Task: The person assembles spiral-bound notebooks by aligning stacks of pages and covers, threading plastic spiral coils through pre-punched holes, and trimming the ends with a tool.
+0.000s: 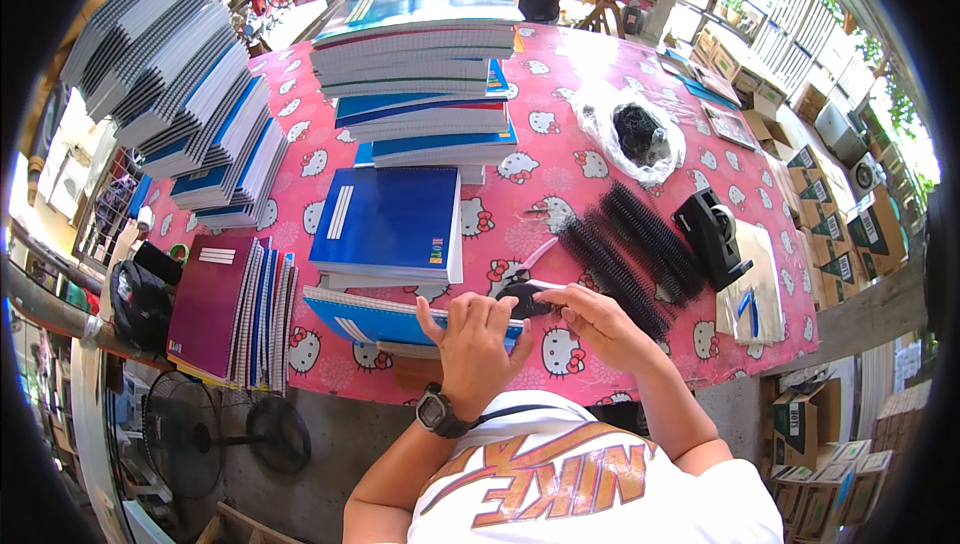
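Lower centre | blue notebook (pixel 375 316) pressed flat by left hand (pixel 470 339), fingers spread | right hand (pixel 600 319) pinching black binding comb (pixel 528 296) | comb judged light, springy; best gripped at spine.

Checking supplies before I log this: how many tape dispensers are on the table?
1. The black tape dispenser stands at the table's right side, right of the black binding combs, beside a tan paper bag. Notebook stacks could hide others.

We see bright daylight, blown-out glare at the far right, sharp focus, fisheye bending and dark corners.
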`<state>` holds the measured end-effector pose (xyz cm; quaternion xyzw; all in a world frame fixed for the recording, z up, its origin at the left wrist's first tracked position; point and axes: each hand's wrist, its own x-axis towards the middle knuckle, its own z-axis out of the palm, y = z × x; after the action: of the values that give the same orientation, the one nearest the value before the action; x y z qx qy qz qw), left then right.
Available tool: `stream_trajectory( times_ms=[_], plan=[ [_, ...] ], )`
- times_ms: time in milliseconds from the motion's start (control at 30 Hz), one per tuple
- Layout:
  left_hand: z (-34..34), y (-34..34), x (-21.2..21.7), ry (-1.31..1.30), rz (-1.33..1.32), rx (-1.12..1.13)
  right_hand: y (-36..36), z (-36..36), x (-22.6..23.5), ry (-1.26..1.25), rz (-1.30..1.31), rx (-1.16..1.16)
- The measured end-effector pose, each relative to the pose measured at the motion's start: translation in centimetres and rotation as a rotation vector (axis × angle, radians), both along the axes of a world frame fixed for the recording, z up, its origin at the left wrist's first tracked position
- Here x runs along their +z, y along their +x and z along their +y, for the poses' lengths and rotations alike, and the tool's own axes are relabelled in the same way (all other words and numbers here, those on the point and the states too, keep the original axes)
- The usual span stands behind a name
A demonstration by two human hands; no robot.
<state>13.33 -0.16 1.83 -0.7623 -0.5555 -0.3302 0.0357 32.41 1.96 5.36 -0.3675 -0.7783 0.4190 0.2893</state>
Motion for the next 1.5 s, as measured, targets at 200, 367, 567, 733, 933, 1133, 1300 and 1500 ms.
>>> stream_trajectory(
  times_ms=[200,367,567,733,933,1133,1300,1500],
  plan=[
    [-0.5,-1.1,2.7,-0.139,-0.206,-0.192,-0.5,0.3,-0.2,0.070,-0.021,-0.038],
    [-0.7,-2.6,1.7,-0.054,-0.329,-0.318,-1.2,0.7,-0.4,0.263,0.037,-0.020],
    [-1.3,-2.6,1.4,0.028,-0.262,-0.242,-0.9,1.2,0.4,-0.014,-0.068,0.161],
    [-1.8,-2.7,1.1,0.043,-0.311,-0.261,-1.2,1.4,1.0,0.031,-0.107,0.185],
    [-1.3,-2.8,0.9,0.008,-0.388,-0.259,-0.8,1.5,1.5,0.018,-0.193,0.251],
    [-1.1,-2.9,0.8,0.044,-0.346,-0.298,-1.8,0.9,0.9,0.128,-0.082,0.191],
    [-0.9,-2.8,0.4,0.051,-0.369,-0.277,-2.0,0.8,0.4,0.165,-0.060,0.150],
    [-0.9,-2.5,0.1,0.089,-0.330,-0.250,-1.8,1.1,0.2,0.198,-0.012,0.145]
  ],
)
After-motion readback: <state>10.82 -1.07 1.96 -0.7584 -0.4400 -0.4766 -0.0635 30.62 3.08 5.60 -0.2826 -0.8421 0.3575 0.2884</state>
